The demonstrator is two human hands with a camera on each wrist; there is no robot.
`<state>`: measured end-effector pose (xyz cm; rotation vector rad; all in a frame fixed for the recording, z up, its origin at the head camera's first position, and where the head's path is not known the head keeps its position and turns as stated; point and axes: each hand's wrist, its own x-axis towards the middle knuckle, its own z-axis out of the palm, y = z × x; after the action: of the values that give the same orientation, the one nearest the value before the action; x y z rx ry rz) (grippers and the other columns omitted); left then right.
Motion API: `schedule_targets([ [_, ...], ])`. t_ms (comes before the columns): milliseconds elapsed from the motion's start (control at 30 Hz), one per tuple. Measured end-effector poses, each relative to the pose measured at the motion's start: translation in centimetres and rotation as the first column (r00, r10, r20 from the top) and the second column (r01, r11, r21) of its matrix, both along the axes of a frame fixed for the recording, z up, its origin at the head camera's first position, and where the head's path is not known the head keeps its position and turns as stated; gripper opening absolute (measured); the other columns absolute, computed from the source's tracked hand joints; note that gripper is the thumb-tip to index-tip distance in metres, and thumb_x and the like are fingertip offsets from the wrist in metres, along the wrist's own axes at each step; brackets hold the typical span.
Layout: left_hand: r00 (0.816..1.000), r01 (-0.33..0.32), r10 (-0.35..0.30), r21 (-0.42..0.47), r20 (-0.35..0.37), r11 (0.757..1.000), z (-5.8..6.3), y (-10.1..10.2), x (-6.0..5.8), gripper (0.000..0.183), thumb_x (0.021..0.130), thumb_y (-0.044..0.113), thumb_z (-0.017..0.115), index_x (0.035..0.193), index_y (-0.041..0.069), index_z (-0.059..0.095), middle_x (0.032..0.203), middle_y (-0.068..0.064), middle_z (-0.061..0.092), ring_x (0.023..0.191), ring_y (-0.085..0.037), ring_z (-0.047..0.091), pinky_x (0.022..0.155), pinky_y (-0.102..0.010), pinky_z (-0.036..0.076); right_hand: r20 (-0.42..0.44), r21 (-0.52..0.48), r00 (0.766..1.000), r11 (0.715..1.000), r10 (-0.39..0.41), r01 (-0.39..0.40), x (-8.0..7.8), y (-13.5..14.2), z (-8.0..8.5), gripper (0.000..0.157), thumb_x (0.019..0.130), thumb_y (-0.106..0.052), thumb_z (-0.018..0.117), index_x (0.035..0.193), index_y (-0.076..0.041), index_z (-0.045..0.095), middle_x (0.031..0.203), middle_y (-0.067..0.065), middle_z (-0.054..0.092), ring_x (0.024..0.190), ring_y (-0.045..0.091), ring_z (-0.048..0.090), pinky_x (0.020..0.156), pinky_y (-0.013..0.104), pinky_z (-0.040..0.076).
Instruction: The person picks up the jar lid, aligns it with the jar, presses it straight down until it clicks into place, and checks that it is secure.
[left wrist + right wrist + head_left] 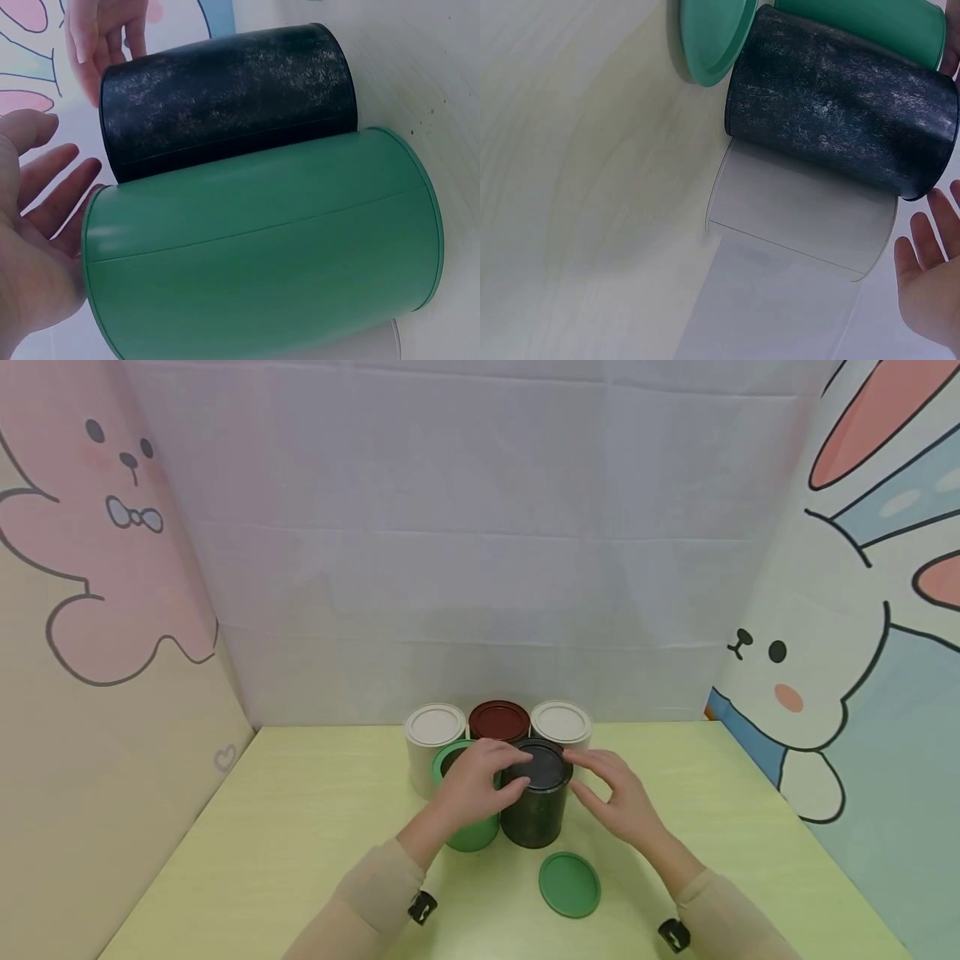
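Observation:
A black can (533,820) with a scuffed side stands upright, its black lid (542,766) on top. My left hand (480,781) reaches over the green can (472,837) to the black lid's left side, thumb and fingers spread and gently bent; in the left wrist view this hand (41,232) grips nothing. On the other side, my right hand (621,797) has its fingertips close to the black can's right rim, and in the right wrist view this hand (934,270) looks relaxed. Whether fingertips touch the rim I cannot tell. The green can's top looks uncovered, its dark inside partly showing behind the left hand.
A green lid (569,884) lies flat on the pale table (315,860) in front of the black can. Behind stand a white-lidded can (435,727), a dark red-lidded can (498,721) and another white-lidded can (561,722), close together. A pale cloth wall (480,568) rises at the back.

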<state>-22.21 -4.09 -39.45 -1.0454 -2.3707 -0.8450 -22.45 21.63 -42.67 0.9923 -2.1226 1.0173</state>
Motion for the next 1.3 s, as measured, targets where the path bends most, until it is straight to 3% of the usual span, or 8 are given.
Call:
schedule_targets([
  [300, 0.999, 0.03, -0.025, 0.104, -0.045, 0.994, -0.6, -0.2, 1.8, 0.034, 0.085, 0.018, 0.078, 0.117, 0.008, 0.073, 0.111, -0.004, 0.07, 0.105, -0.022, 0.061, 0.09, -0.036, 0.05, -0.013, 0.018, 1.0, 1.0, 0.008, -0.008, 1.3, 1.1, 0.0, 0.049, 0.077, 0.005, 0.075, 0.124, -0.002, 0.067, 0.12, 0.008, 0.068, 0.111, 0.022, 0.058, 0.1, 0.018, 0.036],
  [433, 0.996, 0.054, -0.042, 0.145, -0.083, 0.988, -0.9, -0.3, 2.5, 0.035, 0.081, 0.016, 0.08, 0.115, 0.007, 0.073, 0.109, -0.004, 0.07, 0.103, -0.022, 0.061, 0.089, -0.036, 0.051, 0.038, 0.04, 0.999, 0.999, 0.007, -0.009, 1.8, 1.8, -0.3, 0.049, 0.077, 0.006, 0.075, 0.125, -0.002, 0.066, 0.121, 0.008, 0.066, 0.113, 0.021, 0.056, 0.101, 0.016, 0.035],
  [667, 0.986, 0.122, -0.104, 0.141, -0.133, 0.982, -1.8, -0.1, 3.9, 0.036, 0.08, 0.014, 0.08, 0.115, 0.007, 0.072, 0.112, -0.004, 0.069, 0.106, -0.019, 0.062, 0.093, -0.029, 0.049, 0.06, 0.085, 0.998, 0.996, 0.014, -0.019, 2.6, 2.9, -1.1, 0.051, 0.076, 0.004, 0.077, 0.125, -0.003, 0.065, 0.121, 0.007, 0.066, 0.114, 0.019, 0.055, 0.102, 0.017, 0.035],
  [967, 0.987, 0.16, -0.158, 0.087, -0.027, 0.983, -3.8, 0.2, 5.5, 0.037, 0.082, 0.014, 0.079, 0.118, 0.01, 0.071, 0.114, -0.001, 0.068, 0.109, -0.015, 0.061, 0.097, -0.024, 0.047, 0.132, 0.134, 0.991, 0.991, 0.01, -0.028, 3.7, 3.5, -2.6, 0.053, 0.078, -0.002, 0.08, 0.128, -0.008, 0.065, 0.125, 0.002, 0.064, 0.118, 0.017, 0.054, 0.103, 0.016, 0.034],
  [1300, 0.979, 0.126, -0.136, 0.073, 0.151, 0.989, -6.8, 0.3, 6.0, 0.038, 0.083, 0.014, 0.079, 0.119, 0.01, 0.071, 0.117, -0.003, 0.069, 0.111, -0.019, 0.061, 0.097, -0.03, 0.047, 0.039, 0.192, 0.994, 0.976, 0.099, -0.105, 4.0, 3.6, -4.2, 0.057, 0.075, -0.005, 0.082, 0.129, -0.007, 0.063, 0.123, 0.006, 0.065, 0.112, 0.023, 0.057, 0.103, 0.015, 0.032],
])
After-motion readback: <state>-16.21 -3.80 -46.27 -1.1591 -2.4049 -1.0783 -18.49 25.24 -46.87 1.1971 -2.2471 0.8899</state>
